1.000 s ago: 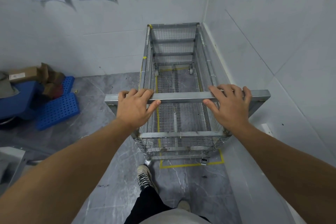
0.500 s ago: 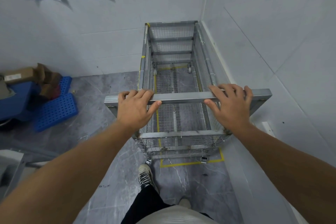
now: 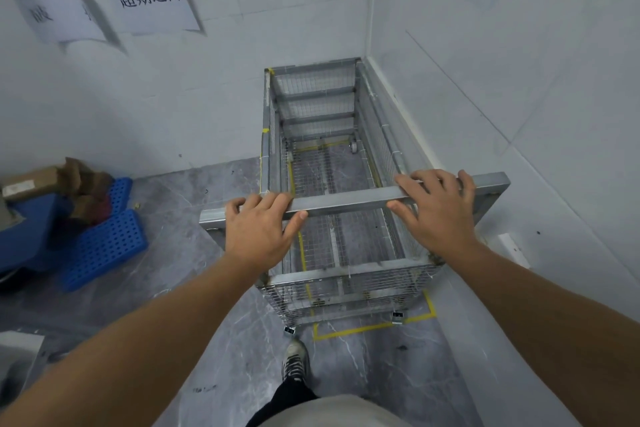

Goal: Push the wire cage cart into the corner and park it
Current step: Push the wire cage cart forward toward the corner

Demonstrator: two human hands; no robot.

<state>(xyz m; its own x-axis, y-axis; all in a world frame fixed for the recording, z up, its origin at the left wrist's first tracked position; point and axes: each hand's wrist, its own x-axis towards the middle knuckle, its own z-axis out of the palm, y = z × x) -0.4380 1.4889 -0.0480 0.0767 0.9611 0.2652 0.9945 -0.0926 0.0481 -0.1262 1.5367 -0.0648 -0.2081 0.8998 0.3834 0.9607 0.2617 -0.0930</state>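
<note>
Cart handle [image 3: 346, 203] under both hands (gripped)

Blue perforated crates [image 3: 104, 250] and cardboard boxes [image 3: 31, 182] sit below paper signs [image 3: 152, 7].

Wire cage cart [image 3: 322, 163]: empty, at your 12 o'clock, far end in the wall corner. Your left hand [image 3: 258, 234] and right hand [image 3: 438, 215] wrap its handle bar [image 3: 346, 203]. Blue pallets [image 3: 104, 246] at 9 o'clock. Yellow floor tape [image 3: 374, 326] beneath.
</note>
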